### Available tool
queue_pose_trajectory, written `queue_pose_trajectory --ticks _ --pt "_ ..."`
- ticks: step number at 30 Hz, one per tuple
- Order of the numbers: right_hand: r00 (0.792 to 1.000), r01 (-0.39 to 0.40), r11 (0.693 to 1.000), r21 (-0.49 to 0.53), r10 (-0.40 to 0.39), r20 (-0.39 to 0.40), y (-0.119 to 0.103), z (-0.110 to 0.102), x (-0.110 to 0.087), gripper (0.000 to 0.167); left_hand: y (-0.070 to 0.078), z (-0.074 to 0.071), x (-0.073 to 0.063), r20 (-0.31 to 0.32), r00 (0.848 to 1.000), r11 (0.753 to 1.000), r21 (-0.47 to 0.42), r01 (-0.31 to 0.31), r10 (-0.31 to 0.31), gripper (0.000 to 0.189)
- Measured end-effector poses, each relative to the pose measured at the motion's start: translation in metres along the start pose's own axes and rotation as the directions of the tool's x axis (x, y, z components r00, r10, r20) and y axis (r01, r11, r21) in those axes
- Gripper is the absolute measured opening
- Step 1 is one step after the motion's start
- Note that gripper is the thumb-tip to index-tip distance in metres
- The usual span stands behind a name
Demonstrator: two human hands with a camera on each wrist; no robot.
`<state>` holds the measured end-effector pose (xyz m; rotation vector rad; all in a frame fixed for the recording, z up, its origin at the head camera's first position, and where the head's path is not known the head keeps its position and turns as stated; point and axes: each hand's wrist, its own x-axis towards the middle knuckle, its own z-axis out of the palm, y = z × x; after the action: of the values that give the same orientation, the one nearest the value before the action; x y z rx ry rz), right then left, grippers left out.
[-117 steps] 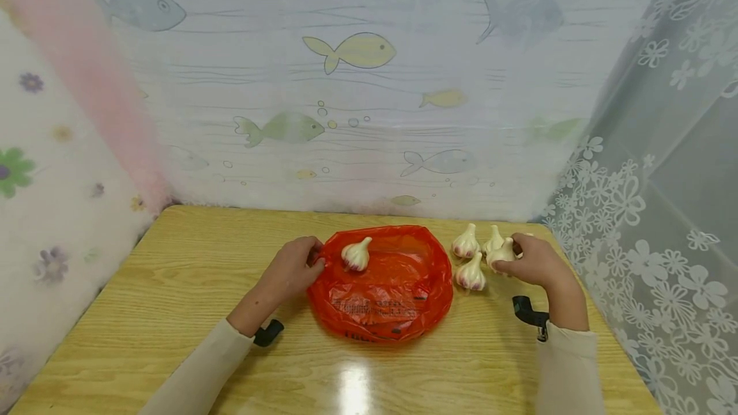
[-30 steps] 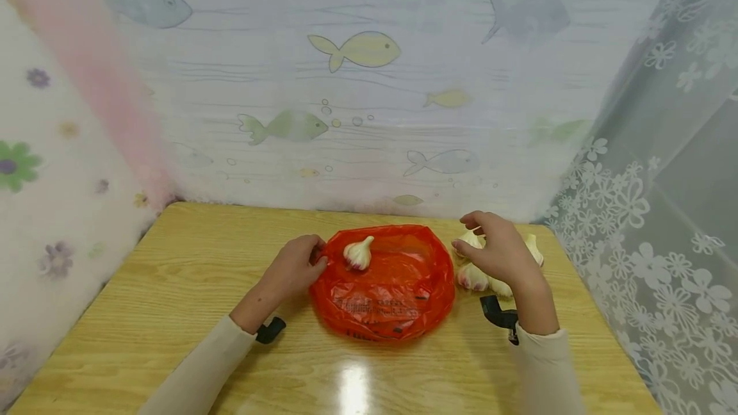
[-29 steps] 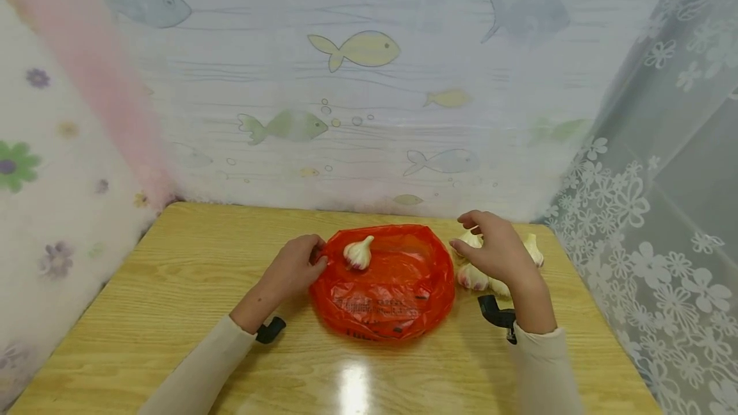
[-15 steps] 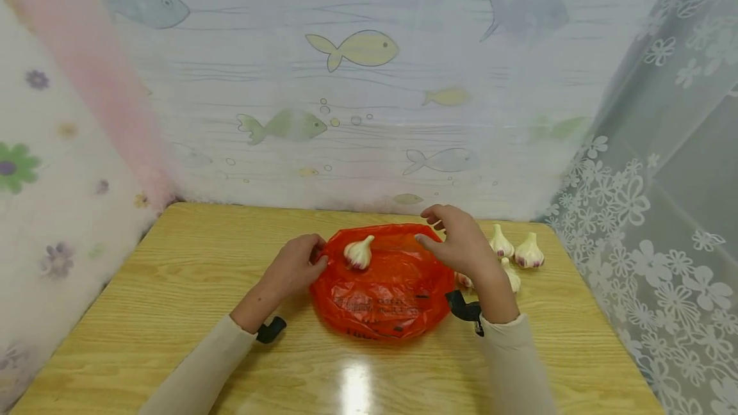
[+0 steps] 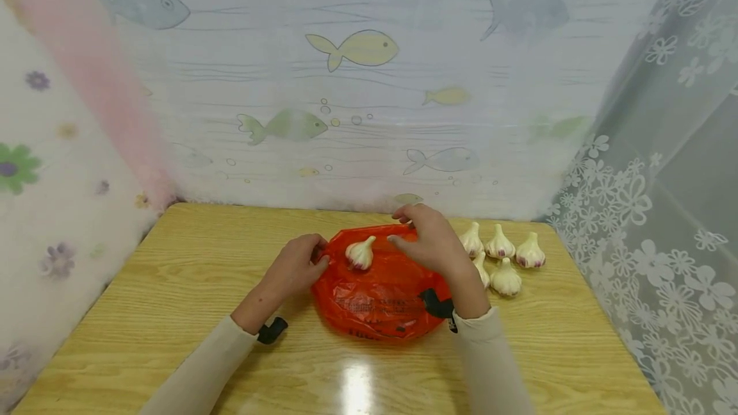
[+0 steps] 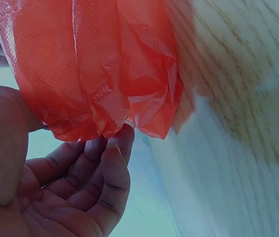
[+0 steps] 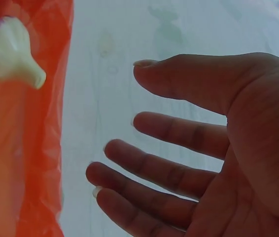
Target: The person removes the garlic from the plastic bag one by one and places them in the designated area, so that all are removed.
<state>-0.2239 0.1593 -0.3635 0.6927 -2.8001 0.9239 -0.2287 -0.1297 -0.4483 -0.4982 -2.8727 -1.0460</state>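
A red plastic bag [image 5: 371, 322] lies on the table with its mouth spread wide and dark print on its near side. Inside it, toward the back left, sits one garlic bulb [image 5: 360, 253]. My left hand [image 5: 294, 268] pinches the bag's left rim; in the left wrist view the fingertips [image 6: 115, 158] are right at the crumpled red edge. My right hand [image 5: 432, 242] hovers over the bag's right side, fingers spread and holding nothing. In the right wrist view that hand [image 7: 193, 153] is apart from the bag [image 7: 51, 128] and the bulb [image 7: 11, 52].
Several more garlic bulbs [image 5: 530, 250] stand in a loose group on the wooden table [image 5: 173, 274], right of the bag. My right wrist partly hides one. A fish-patterned curtain [image 5: 352, 82] closes off the back, and a lace-flowered sheet [image 5: 674, 274] hangs at the right.
My right hand, earlier gripping a bulb in the right-hand group, has let go and moved left over the bag. Bulbs in that group have shifted apart. My left hand stays at the bag's rim.
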Motion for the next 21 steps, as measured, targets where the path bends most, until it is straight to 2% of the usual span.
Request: queue_pose_trajectory --ticks 8,21 --pt "0.998 0.040 0.999 -0.034 -0.038 0.054 -0.004 0.021 0.008 0.041 0.002 -0.001 -0.001 -0.006 1.000 1.000 0.003 -0.007 0.007 0.015" --pt "0.994 0.022 0.995 -0.094 -0.011 0.109 -0.003 0.043 0.013 0.043 0.004 -0.001 0.000 -0.003 1.000 1.000 0.011 -0.011 0.011 0.015"
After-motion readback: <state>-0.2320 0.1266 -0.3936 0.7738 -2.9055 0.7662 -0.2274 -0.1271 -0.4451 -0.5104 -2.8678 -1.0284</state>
